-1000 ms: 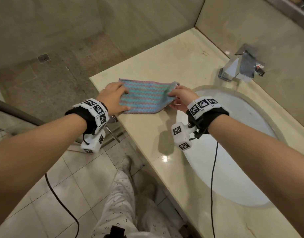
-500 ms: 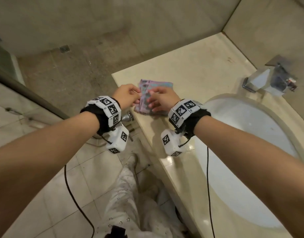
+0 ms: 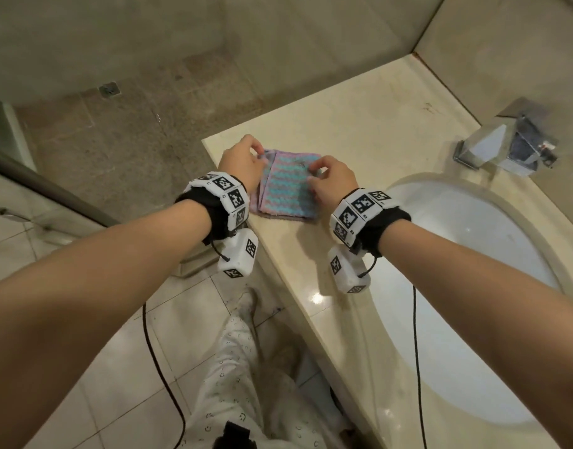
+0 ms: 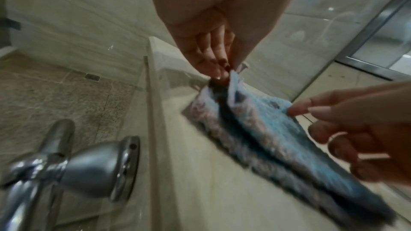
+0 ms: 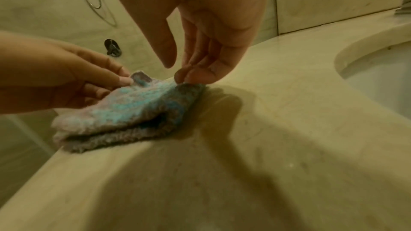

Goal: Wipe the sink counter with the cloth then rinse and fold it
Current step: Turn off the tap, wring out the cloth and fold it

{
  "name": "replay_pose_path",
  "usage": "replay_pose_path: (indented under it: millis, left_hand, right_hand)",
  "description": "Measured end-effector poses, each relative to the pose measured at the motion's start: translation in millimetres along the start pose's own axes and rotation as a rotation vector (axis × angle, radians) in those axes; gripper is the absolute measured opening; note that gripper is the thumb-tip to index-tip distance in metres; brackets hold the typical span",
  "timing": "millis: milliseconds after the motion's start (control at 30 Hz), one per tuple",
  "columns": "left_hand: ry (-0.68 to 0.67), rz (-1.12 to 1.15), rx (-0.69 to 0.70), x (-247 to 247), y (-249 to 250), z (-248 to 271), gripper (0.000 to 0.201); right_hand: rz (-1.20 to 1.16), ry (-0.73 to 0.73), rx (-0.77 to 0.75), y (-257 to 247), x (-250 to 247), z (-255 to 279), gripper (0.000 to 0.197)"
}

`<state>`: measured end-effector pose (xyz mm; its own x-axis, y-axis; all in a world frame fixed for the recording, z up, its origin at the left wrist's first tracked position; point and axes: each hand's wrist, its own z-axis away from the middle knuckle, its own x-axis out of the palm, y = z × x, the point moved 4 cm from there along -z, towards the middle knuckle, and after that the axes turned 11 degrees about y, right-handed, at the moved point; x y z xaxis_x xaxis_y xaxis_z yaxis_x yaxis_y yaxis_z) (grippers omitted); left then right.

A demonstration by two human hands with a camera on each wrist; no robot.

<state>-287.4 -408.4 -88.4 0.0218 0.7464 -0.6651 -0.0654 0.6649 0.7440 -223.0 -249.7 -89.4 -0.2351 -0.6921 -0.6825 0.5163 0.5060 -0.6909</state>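
A small pink-and-turquoise striped cloth (image 3: 286,186) lies folded in layers at the left front corner of the beige counter (image 3: 359,124). My left hand (image 3: 259,155) pinches its far left corner between thumb and fingers, as the left wrist view shows (image 4: 224,73). At the cloth's right edge my right hand (image 3: 312,176) rests its fingertips on the top layer. In the right wrist view this hand (image 5: 177,71) has the thumb hanging apart from the fingers. The cloth (image 5: 124,111) gapes a little along its near fold.
The white oval basin (image 3: 456,286) is sunk into the counter to the right, with a chrome faucet (image 3: 505,144) behind it. Left of the counter edge drops the shower floor with a drain (image 3: 108,89). A chrome knob (image 4: 93,168) sticks out below the counter's side.
The cloth went from a spread rectangle to a small folded square. My right hand carried its edge over to the left, then came back to the right edge.
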Motion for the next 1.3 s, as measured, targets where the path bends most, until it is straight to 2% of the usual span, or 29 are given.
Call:
replay_pose_path:
  millis: [67, 133, 233, 300, 400, 500, 767, 867, 1000, 1067, 1167, 1300]
  left_hand:
    - [0.031, 0.016, -0.043, -2, -2, -7, 0.012]
    - [0.022, -0.004, -0.055, -2, -6, -12, 0.024]
    - [-0.04, -0.115, 0.043, -1, -8, -9, 0.024]
    - [-0.044, -0.091, 0.103, -2, -5, -5, 0.022]
    - [-0.061, -0.05, 0.102, -4, -5, 5, 0.014]
    - [-0.16, -0.127, 0.123, -2, -13, 20, 0.009]
    - [-0.231, -0.124, 0.091, -10, -23, 33, 0.02]
    - [-0.272, -0.159, 0.104, -10, -25, 36, 0.017]
    - [-0.296, -0.098, 0.1, -11, -28, 33, 0.028]
    - [-0.287, -0.025, 0.11, -14, -26, 34, 0.023]
    - [-0.294, 0.017, 0.134, -19, -23, 37, 0.014]
    - [-0.298, 0.01, 0.112, -24, -27, 42, 0.02]
  right_hand:
    - [0.026, -0.055, -0.027, -2, 4, 3, 0.025]
    - [0.052, -0.088, -0.05, -2, 6, 4, 0.029]
    - [0.073, -0.101, -0.072, -1, 6, 6, 0.03]
    - [0.067, -0.066, -0.098, -2, 2, 5, 0.026]
    - [0.094, 0.019, -0.208, -12, -7, 1, 0.018]
    - [0.163, 0.013, -0.329, -28, -5, -3, 0.019]
    - [0.514, -0.018, -0.554, -45, 26, -20, 0.034]
    - [0.605, -0.03, -0.574, -46, 28, -25, 0.036]
    - [0.625, -0.007, -0.526, -47, 30, -28, 0.022]
    - [0.597, 0.008, -0.481, -48, 29, -29, 0.016]
    - [0.605, -0.031, -0.501, -52, 30, -24, 0.015]
    - [0.418, -0.079, -0.548, -63, 33, -15, 0.01]
